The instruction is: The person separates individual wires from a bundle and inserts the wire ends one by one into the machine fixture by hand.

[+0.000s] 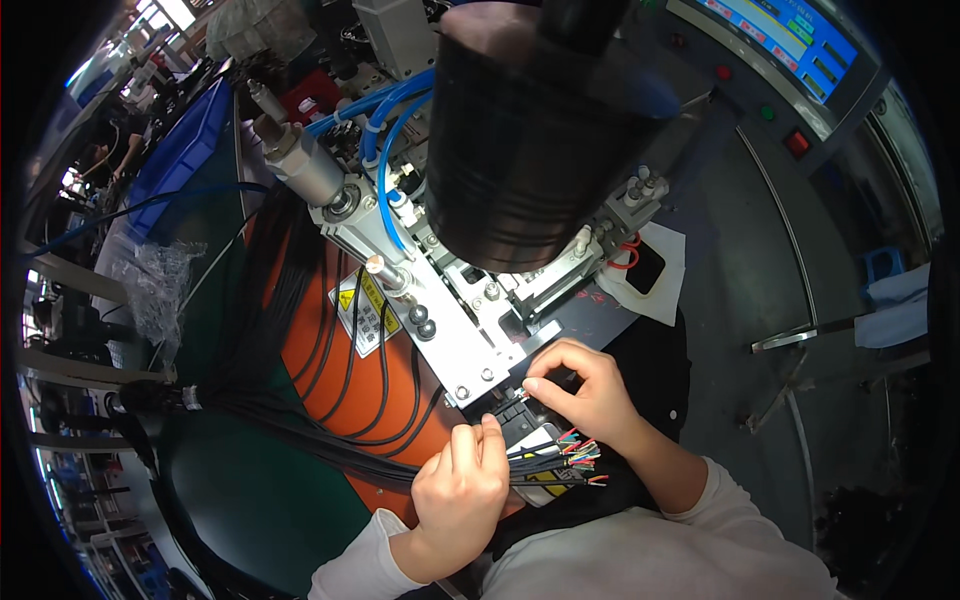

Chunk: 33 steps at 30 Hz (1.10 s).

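Observation:
A metal press-like machine (430,340) stands before me, with a black block (517,424) at its near edge. My left hand (460,490) is closed beside this block, thumb and index finger pinched on a thin black cable that is mostly hidden. My right hand (592,400) is closed in a pinch at the machine's front corner, over a small pale piece (522,393) too small to name. A bundle of black cables (350,452) runs in from the left and passes by my left hand. Its stripped ends show coloured wires (580,458) below my right hand.
A large black cylinder (545,150) hangs over the machine. Blue air hoses (385,150) run behind it. Orange board (315,350) lies under the cables. At the left are a blue bin (180,155) and clear plastic wrap (155,290). A screen (785,45) with buttons stands far right.

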Available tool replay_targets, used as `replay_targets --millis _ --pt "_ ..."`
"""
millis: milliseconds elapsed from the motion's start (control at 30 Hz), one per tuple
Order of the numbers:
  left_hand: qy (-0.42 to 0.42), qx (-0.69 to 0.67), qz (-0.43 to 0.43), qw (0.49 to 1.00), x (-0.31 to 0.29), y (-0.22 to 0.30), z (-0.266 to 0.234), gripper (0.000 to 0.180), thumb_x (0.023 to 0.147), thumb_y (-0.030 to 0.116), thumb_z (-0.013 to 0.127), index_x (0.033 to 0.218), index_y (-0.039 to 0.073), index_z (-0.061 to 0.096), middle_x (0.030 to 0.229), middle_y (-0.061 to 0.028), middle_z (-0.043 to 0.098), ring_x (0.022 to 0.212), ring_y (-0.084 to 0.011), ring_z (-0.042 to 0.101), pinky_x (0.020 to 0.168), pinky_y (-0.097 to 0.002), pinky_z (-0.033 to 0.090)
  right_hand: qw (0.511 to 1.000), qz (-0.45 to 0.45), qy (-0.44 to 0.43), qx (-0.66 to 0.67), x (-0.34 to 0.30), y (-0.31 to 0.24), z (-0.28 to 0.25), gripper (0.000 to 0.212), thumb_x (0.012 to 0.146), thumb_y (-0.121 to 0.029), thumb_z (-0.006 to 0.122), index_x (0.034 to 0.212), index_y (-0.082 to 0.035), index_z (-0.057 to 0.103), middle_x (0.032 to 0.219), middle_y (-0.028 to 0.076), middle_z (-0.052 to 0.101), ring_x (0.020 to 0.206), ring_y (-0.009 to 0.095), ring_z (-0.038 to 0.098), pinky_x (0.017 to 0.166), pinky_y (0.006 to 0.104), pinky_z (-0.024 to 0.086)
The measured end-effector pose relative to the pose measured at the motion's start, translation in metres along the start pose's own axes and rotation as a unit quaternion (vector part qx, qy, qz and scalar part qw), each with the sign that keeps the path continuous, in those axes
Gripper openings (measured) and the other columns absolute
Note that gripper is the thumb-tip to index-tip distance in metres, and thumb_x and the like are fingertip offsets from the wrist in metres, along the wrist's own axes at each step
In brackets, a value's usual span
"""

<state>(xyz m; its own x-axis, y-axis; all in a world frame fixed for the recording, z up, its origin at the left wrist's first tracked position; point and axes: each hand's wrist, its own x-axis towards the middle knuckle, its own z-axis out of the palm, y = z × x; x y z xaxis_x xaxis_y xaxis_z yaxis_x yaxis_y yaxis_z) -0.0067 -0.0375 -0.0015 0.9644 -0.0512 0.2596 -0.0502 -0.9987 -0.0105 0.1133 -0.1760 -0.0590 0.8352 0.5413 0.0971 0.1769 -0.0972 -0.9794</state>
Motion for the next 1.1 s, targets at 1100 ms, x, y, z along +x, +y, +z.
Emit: replay_targets --millis 1100 --pt "0.115 -0.285 0.052 0.95 0.006 -0.015 0.005 0.027 0.074 0.015 0.071 0.095 -0.001 0.065 0.077 -0.0069 0.056 0.058 -0.0189 0.058 0.048 -0.0282 0.046 0.98 -0.196 0.01 0.037 -0.004 -0.04 -0.003 0.017 0.066 0.001 0.079 0.078 -0.002 0.068 0.077 0.007 0.065 0.074 0.019 0.06 0.067 0.0299 0.046"
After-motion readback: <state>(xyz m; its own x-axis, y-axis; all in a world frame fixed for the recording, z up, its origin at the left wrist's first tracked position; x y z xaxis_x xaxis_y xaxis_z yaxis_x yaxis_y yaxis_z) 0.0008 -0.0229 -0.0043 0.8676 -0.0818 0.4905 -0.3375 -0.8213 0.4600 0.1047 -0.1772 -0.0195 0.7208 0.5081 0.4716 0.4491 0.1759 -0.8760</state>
